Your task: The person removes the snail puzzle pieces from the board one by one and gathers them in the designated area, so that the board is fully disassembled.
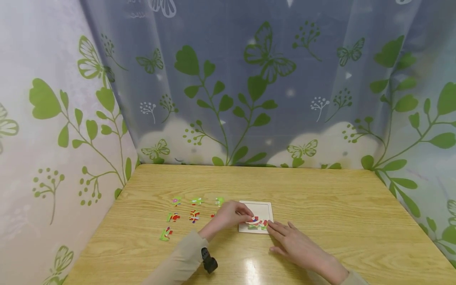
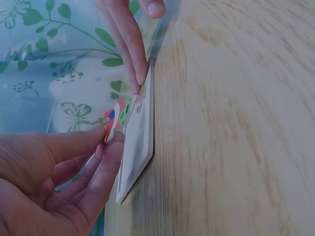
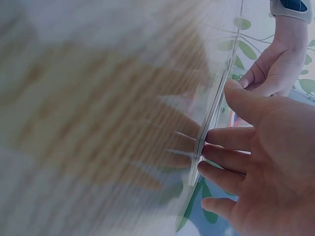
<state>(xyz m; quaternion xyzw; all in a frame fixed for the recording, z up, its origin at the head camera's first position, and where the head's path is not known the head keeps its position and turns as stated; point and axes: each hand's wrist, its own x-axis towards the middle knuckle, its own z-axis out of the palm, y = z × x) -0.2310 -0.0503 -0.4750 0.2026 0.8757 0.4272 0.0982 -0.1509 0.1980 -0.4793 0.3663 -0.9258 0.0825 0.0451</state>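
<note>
My left hand (image 1: 229,215) pinches a red, white and blue jigsaw piece (image 2: 112,120) between thumb and fingertips, over the lower left part of a white puzzle tray (image 1: 256,206). In the left wrist view the piece tilts up from the tray. Green and red pieces (image 1: 263,226) lie along the tray's near edge. With fingers nearly straight, my right hand (image 1: 297,242) touches the tray's right edge near its lower corner. The right wrist view shows those fingertips against the rim, and the thumb apart from them.
Several loose jigsaw pieces (image 1: 194,216) lie spread on the wooden table (image 1: 338,206) left of the tray. A black band (image 1: 209,260) is on the left wrist. Behind the table hangs a leaf-and-butterfly curtain (image 1: 228,79), with similar cloth at both sides.
</note>
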